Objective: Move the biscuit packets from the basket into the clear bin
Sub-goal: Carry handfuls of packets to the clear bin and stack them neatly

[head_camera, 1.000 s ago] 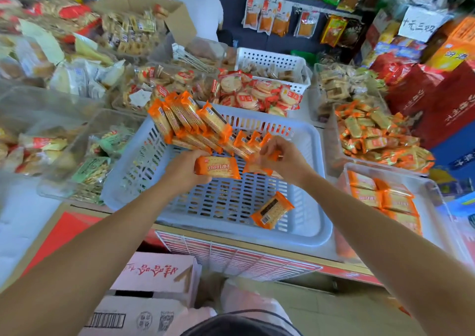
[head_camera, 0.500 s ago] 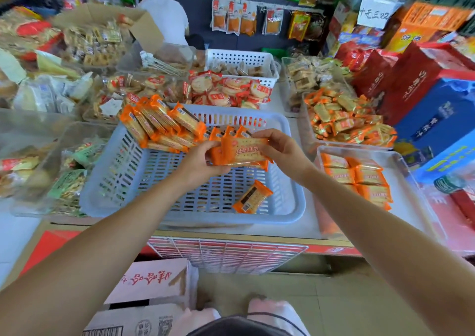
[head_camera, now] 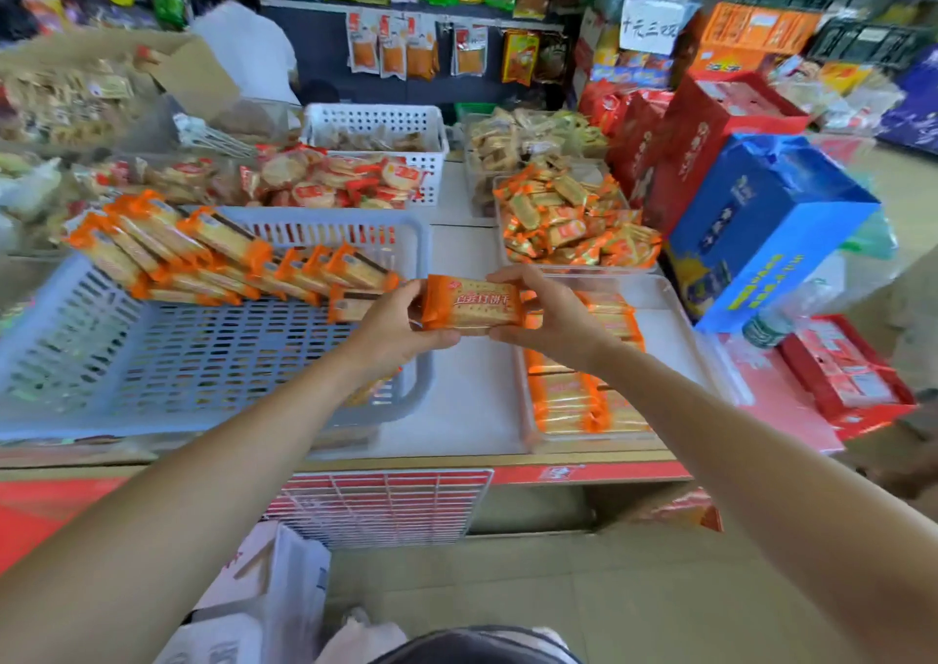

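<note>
Head view: a stack of orange foil biscuit packets [head_camera: 472, 303] is gripped at both ends by the curled fingers of the left hand [head_camera: 391, 328] and right hand [head_camera: 553, 318]. It has been carried rightward off the pale slotted plastic basket [head_camera: 203, 359], now left of the fingers, to the clear plastic bin [head_camera: 665, 328] under the right fingers. Release is judged next.

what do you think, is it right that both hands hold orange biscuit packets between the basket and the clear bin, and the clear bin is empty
Not the last part: the clear bin is not empty; the head view shows orange packets lying in it. The rest holds: the left hand and right hand hold biscuit packets between the basket and the bin.
</note>
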The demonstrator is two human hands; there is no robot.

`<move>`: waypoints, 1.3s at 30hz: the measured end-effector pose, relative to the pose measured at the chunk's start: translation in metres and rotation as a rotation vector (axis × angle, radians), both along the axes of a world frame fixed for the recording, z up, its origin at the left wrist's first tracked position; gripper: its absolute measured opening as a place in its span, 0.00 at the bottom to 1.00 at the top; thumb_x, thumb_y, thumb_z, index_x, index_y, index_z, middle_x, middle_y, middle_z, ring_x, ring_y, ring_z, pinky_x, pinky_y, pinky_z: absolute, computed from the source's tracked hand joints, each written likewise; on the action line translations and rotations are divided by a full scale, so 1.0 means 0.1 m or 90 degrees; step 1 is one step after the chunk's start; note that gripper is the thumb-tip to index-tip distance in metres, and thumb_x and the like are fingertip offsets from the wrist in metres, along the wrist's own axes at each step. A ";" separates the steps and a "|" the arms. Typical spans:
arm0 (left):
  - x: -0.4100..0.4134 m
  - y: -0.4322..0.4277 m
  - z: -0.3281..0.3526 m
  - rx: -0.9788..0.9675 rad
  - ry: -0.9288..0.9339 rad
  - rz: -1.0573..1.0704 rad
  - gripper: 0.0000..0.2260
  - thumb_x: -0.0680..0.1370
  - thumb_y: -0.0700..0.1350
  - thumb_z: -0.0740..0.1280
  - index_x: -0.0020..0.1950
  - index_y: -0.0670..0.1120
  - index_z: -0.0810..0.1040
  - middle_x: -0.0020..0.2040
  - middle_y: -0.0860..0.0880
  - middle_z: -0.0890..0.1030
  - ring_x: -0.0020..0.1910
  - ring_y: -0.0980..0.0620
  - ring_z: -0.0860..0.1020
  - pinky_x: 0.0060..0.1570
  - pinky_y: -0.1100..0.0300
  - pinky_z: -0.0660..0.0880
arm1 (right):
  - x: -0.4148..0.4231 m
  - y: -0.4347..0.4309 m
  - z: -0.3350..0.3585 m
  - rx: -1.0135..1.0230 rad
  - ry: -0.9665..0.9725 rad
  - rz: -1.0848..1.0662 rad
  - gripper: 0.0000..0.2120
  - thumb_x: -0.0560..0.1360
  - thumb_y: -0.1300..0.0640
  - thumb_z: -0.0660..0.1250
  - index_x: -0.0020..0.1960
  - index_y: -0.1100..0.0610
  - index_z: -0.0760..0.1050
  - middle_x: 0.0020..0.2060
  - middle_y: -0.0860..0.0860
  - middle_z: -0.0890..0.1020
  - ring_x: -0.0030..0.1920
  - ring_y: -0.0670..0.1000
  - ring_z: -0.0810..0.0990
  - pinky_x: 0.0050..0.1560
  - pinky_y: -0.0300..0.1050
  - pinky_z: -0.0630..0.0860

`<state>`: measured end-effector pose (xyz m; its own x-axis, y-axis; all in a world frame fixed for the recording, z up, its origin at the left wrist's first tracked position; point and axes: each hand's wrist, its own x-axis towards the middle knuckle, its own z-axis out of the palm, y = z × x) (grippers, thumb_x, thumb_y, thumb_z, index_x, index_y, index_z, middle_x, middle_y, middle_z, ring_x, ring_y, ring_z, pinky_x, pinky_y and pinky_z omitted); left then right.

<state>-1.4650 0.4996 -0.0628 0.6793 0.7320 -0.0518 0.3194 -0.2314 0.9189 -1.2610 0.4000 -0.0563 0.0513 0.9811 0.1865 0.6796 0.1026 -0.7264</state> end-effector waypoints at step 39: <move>2.03 -0.85 -1.48 0.393 0.536 -0.374 0.32 0.82 0.58 0.50 0.78 0.48 0.35 0.76 0.43 0.30 0.74 0.43 0.30 0.73 0.43 0.34 | 1.92 -1.02 -1.37 -0.369 -0.218 -0.182 0.34 0.73 0.59 0.71 0.74 0.56 0.58 0.64 0.57 0.68 0.60 0.59 0.74 0.57 0.51 0.76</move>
<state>-1.2616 0.4143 -0.2110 0.8392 0.3795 -0.3896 0.4657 -0.8714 0.1543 -1.0688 0.2976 -0.1930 0.3523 0.8839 -0.3076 0.8211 -0.4497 -0.3516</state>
